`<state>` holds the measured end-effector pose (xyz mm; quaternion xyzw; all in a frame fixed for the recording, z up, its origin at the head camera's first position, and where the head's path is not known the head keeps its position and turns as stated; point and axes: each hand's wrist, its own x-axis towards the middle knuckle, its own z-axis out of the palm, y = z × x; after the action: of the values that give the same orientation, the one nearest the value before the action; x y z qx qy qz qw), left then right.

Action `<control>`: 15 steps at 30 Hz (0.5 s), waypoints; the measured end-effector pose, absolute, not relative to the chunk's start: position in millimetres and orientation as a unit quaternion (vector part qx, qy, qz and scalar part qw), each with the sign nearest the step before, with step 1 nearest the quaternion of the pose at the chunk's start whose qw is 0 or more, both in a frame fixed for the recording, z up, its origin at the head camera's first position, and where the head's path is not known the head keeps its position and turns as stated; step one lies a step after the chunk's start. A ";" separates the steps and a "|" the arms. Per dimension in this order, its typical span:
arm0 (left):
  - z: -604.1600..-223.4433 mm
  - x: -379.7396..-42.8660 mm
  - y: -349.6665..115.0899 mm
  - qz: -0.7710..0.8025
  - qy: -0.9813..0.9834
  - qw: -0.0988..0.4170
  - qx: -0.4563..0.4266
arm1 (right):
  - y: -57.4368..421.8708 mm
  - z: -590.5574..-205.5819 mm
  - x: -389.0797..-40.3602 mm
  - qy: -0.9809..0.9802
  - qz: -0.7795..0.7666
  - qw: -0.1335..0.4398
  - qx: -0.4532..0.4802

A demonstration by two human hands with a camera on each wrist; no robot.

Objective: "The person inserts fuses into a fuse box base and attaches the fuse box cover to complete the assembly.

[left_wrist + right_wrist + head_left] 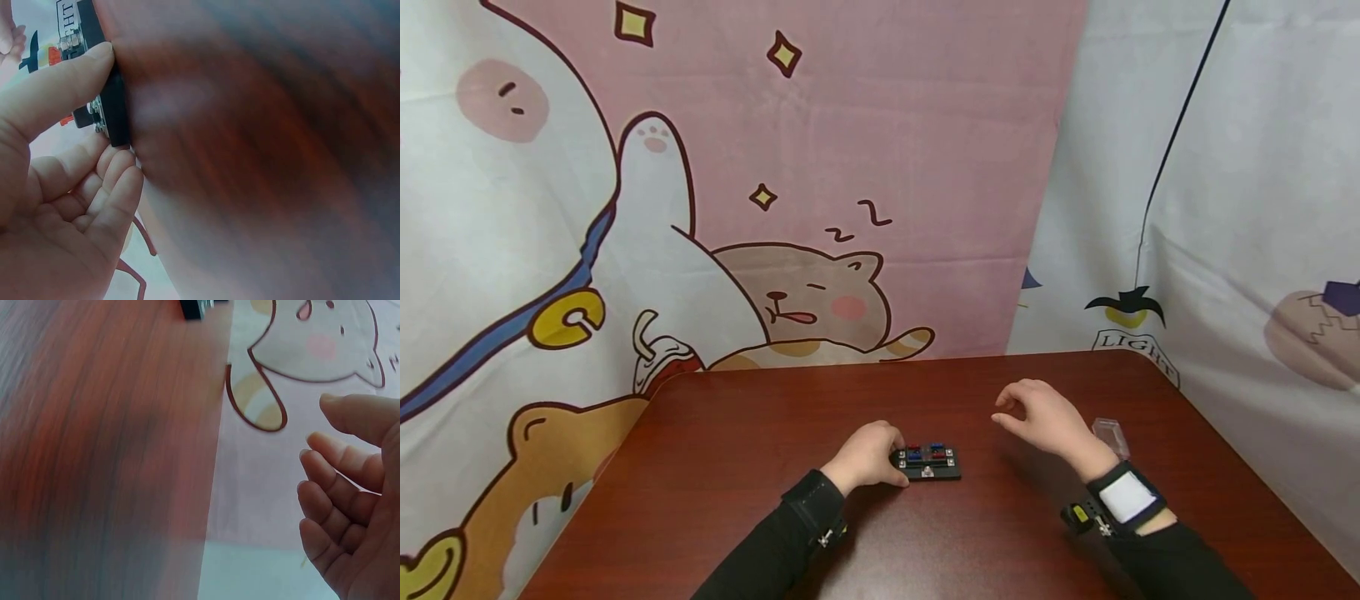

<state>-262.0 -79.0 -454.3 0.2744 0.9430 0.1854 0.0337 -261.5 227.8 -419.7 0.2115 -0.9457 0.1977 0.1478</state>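
A black fuse block [936, 472] with small red and blue fuses and metal terminals is at the middle of the table. My left hand [867, 455] grips its left end between thumb and fingers. In the left wrist view, the thumb lies over the edge of the block [114, 109] and the curled fingers are at its end. My right hand [1047, 418] hangs in the air to the right of the block, fingers loosely bent and thumb apart, holding nothing. Only a corner of the block [192, 309] shows at the top of the right wrist view.
A clear plastic cover [1108, 433] lies on the table near the right wrist, partly hidden behind it. The reddish-brown table [730, 467] has rounded far corners. Behind it hangs a printed cloth [955, 208] with cartoon animals.
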 end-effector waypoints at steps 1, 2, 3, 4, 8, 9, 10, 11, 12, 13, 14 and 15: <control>-454.5 -262.0 -79.2 0.187 0.942 0.032 0.276 | 232.5 -419.7 -261.3 -0.946 0.200 0.149 0.205; -454.6 -262.0 -79.3 0.188 0.942 0.031 0.276 | 237.1 -420.4 -261.7 -0.947 0.201 0.150 0.199; -454.8 -262.0 -79.4 0.187 0.942 0.030 0.277 | 241.4 -421.1 -262.0 -0.948 0.202 0.151 0.195; -455.0 -262.0 -79.4 0.186 0.942 0.026 0.279 | 245.5 -421.9 -262.2 -0.949 0.203 0.150 0.190; -456.4 -262.3 -79.5 0.184 0.942 0.023 0.280 | 259.2 -425.0 -262.5 -0.954 0.200 0.145 0.172; -456.9 -262.5 -79.6 0.182 0.942 0.023 0.280 | 262.0 -425.4 -262.1 -0.955 0.199 0.142 0.168; -457.2 -262.5 -79.6 0.183 0.942 0.023 0.281 | 264.6 -425.7 -261.5 -0.956 0.198 0.140 0.164; -457.1 -262.4 -79.5 0.183 0.943 0.026 0.278 | 267.1 -426.1 -261.1 -0.958 0.196 0.138 0.158; -457.1 -262.4 -79.4 0.183 0.943 0.026 0.278 | 269.8 -426.7 -260.8 -0.960 0.193 0.136 0.152; -457.1 -262.4 -79.3 0.183 0.943 0.028 0.277 | 272.5 -427.0 -260.4 -0.962 0.191 0.133 0.145; -457.2 -262.4 -79.4 0.183 0.943 0.028 0.276 | 274.8 -426.9 -259.8 -0.963 0.190 0.129 0.139; -457.2 -262.4 -79.4 0.183 0.943 0.029 0.275 | 277.2 -427.0 -259.5 -0.966 0.187 0.125 0.131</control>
<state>-262.4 -79.4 -457.2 0.2753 0.9434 0.1827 0.0288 -259.5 277.2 -427.0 0.1308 -0.9656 0.1869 0.1253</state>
